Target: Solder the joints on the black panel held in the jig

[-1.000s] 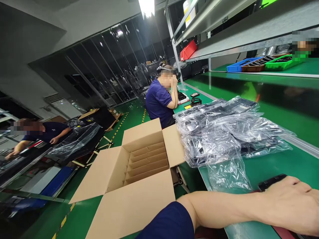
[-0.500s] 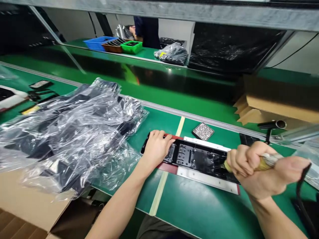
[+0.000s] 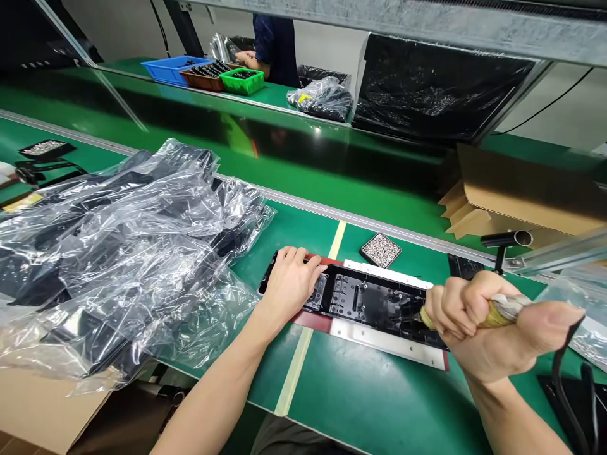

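Observation:
A long black plastic part (image 3: 370, 300) lies in a red and white fixture (image 3: 386, 335) on the green bench. My left hand (image 3: 291, 281) rests flat on the part's left end, fingers spread and pressing down. My right hand (image 3: 493, 325) is clenched round a powered screwdriver (image 3: 502, 311) with a yellowish grip, its tip down on the part's right end. A black cable (image 3: 566, 385) trails from the tool past my wrist.
A heap of bagged black parts (image 3: 123, 253) fills the bench to the left. A small tray of screws (image 3: 380, 250) sits behind the fixture. Cardboard (image 3: 521, 196) lies at the right. Blue, brown and green bins (image 3: 208, 71) stand far back, with another person (image 3: 270, 41) behind them.
One second ago the view faced left towards an open carton and co-workers; it has swung onto the bench. Since half a second ago both hands have hardly moved.

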Demonstrator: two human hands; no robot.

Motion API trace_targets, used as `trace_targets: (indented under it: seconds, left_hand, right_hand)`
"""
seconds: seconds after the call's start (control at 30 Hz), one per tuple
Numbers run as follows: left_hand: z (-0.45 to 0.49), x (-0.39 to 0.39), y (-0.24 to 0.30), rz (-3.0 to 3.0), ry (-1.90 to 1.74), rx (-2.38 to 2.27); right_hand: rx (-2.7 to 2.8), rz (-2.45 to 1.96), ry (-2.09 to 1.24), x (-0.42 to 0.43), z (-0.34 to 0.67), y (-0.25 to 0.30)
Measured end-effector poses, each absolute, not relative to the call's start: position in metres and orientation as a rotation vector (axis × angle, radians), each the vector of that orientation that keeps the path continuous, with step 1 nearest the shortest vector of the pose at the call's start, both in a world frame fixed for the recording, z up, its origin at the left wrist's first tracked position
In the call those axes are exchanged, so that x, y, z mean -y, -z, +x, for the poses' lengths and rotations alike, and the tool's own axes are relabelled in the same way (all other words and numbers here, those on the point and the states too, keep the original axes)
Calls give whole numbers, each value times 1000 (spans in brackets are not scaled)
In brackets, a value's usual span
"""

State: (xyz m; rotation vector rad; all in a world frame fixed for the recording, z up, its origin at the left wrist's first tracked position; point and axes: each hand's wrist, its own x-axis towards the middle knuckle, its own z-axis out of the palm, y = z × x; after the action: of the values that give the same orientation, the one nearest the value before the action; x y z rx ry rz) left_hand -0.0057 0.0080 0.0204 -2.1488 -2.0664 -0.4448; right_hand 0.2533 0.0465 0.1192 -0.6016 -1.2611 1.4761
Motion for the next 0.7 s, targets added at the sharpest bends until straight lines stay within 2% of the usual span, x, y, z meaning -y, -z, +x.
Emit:
trace_targets:
  seconds: [0.7]
  left_hand:
    - [-4, -8, -22, -2143, 420, 2056]
  right_hand:
    - [1308, -601, -1452, -45, 252, -122]
